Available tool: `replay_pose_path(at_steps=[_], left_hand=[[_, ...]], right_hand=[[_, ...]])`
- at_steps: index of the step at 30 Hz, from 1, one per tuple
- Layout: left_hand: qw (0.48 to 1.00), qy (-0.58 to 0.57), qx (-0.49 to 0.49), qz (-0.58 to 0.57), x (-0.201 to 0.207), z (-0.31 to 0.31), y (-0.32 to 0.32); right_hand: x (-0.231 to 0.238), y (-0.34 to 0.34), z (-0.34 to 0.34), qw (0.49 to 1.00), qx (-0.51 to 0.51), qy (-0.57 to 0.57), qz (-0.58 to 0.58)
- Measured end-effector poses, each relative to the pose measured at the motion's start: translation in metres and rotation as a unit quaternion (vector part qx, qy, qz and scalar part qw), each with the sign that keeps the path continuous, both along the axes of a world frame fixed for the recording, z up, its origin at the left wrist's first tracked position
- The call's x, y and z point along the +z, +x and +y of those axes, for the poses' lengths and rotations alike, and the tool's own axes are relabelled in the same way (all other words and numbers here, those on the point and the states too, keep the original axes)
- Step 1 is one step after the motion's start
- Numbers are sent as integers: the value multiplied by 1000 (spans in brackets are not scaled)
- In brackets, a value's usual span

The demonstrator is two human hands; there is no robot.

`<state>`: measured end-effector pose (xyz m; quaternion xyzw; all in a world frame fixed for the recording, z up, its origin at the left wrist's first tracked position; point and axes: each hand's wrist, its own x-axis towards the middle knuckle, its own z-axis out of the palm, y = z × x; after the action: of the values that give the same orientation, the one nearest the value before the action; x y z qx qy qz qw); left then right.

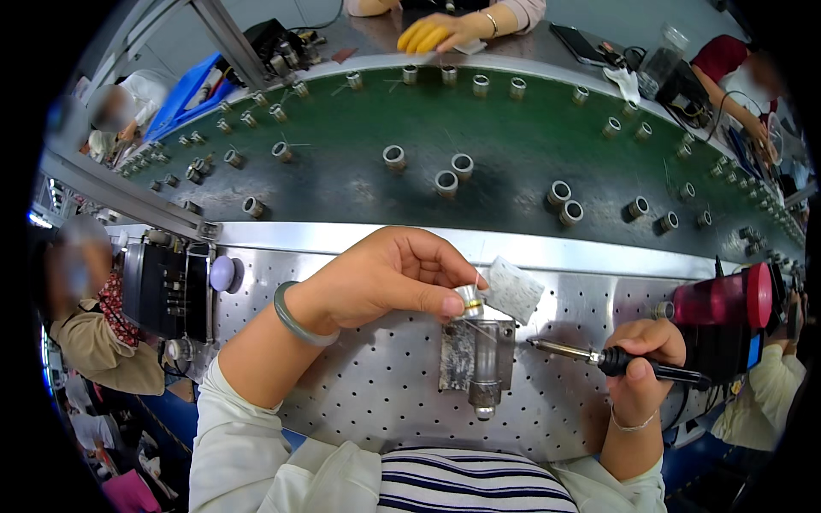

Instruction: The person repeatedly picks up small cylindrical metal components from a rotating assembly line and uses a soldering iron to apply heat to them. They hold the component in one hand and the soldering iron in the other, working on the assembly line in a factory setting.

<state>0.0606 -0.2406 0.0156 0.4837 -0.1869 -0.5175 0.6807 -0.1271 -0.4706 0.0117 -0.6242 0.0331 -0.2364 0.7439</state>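
Observation:
Between the thumb and fingers of my left hand [385, 278] is a small silvery metal cylinder [468, 301] with a yellowish ring, held at the top end of a metal fixture [486, 363]. Whether the cylinder rests on the fixture I cannot tell. A soldering iron [611, 359] lies in the grip of my right hand [647, 359], its tip pointing left and standing apart from the fixture. A whitish, speckled pad [513, 289] lies just beyond the fixture, close to my left fingertips.
Beyond the perforated metal worktop [368, 385] runs a green conveyor belt [342, 179] carrying many metal cylinders. A pink container with a red lid [757, 295] stands at the right, a black device [167, 291] at the left. Across the belt, a co-worker's hand [436, 34] wears yellow finger covers.

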Motion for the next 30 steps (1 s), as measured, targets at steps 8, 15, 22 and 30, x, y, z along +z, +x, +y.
replay_pose_path(at_steps=[8,15,22,30], left_hand=[[979,-11,-193,68,-20,-24,7],[987,-5,-147,58,-12,-19,-11],[994,-90,-55,11,-11,-20,-31],[992,-87,-62,-62,-14,-15,-28]], right_hand=[[-4,-2,-4,999,27,23,-31],[-6,-3,-6,994,87,48,-41],[-10,0,-5,989,131,32,-57],[-15,1,-8,984,159,5,-75]])
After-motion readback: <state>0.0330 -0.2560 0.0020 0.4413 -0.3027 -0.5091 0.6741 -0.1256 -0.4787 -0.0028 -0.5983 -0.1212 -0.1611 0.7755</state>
